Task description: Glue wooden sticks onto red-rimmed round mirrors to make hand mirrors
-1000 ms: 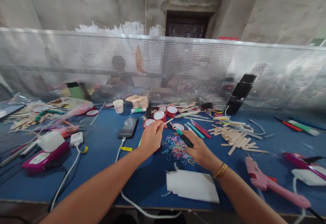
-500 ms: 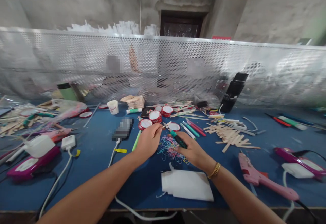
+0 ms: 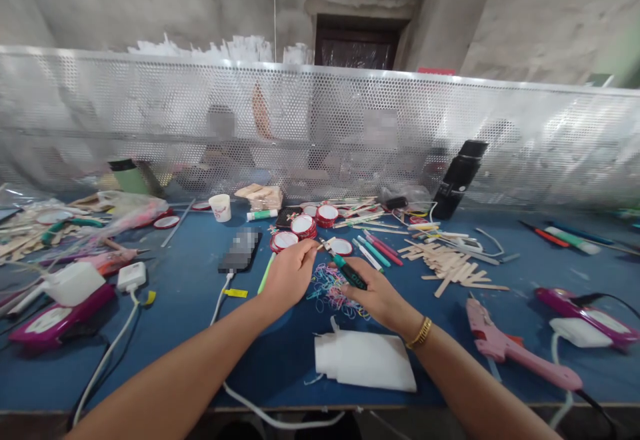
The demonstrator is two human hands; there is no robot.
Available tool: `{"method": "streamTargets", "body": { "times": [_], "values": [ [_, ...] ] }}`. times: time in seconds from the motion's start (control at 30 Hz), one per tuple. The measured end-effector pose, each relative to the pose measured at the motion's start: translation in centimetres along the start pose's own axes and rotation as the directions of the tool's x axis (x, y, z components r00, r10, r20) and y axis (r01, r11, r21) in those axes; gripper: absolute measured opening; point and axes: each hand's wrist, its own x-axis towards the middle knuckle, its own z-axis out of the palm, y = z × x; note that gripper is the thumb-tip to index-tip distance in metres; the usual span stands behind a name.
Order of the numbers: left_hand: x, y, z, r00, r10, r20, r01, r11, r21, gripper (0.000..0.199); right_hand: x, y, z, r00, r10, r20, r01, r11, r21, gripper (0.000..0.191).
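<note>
My right hand is closed round the green and black handle of a cutter-like tool, whose metal tip points up and left. My left hand pinches a small wooden stick, and the tool's tip is at that stick. Whether tip and stick touch is too small to tell. Just below and between my hands lies a loose heap of coloured rubber bands. Red-rimmed round pieces are stacked beyond my left hand. Nearer my body lies a folded white packet.
A phone on a white cable and a paper cup are at the left. Flat wooden sticks, a pink glue gun and a black bottle are at the right. A perforated metal screen stands behind the table.
The view has shifted slightly, so the table's things appear a little higher. The tool's metal tip shows more clearly at the stick; both hands keep their hold.
</note>
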Motion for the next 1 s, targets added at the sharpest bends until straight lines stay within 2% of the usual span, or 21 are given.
{"method": "streamTargets", "body": {
  "times": [0.2, 0.4, 0.6, 0.83, 1.0],
  "values": [
    [0.0, 0.0, 0.0, 1.0, -0.007, -0.003, 0.007, 1.0, 0.022, 0.027, -0.2, -0.3, 0.2, 0.999, 0.03, -0.013, -0.03, 0.998, -0.054, 0.037],
    [0.0, 0.0, 0.2, 1.0, -0.01, 0.015, 0.009, 1.0, 0.008, 0.026, -0.2, -0.2, 0.3, 0.995, 0.101, -0.028, -0.101, 0.995, -0.005, 0.057],
    [-0.2, 0.4, 0.1, 0.998, 0.049, 0.031, -0.05, 0.998, 0.049, 0.024, -0.1, -0.4, -0.1, 0.991, 0.125, 0.054, -0.127, 0.991, 0.039, 0.048],
    [0.0, -0.1, 0.3, 0.989, 0.148, 0.026, -0.15, 0.986, 0.069, 0.022, -0.1, -1.0, -0.7, 0.993, 0.107, 0.045, -0.107, 0.994, 0.001, 0.05],
    [0.0, 0.1, 0.3, 0.99, 0.134, 0.038, -0.136, 0.988, 0.075, 0.02, -0.2, -1.4, -0.8, 0.993, 0.106, 0.058, -0.109, 0.993, 0.053, 0.045]
  ]
}}
